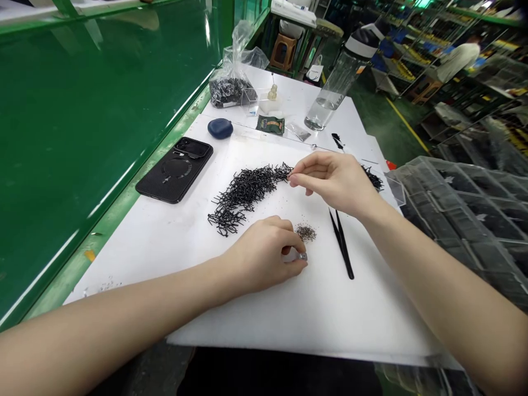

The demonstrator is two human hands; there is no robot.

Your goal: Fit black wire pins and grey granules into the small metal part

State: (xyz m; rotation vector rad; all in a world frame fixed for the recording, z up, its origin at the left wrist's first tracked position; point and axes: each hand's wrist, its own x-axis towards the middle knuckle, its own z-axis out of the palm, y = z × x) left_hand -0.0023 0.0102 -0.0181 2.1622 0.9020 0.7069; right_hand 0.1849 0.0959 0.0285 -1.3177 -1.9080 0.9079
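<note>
Tweezers [341,244] prob. block R hand's [336,184] path down.

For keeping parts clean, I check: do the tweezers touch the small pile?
Apart. The head view shows bare white sheet between the tweezers and the small pile.

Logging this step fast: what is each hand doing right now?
Left hand: closed, holding a small silver piece.
Right hand: pinched at the heap of black wire pieces; cannot tell whether it holds one.
</note>
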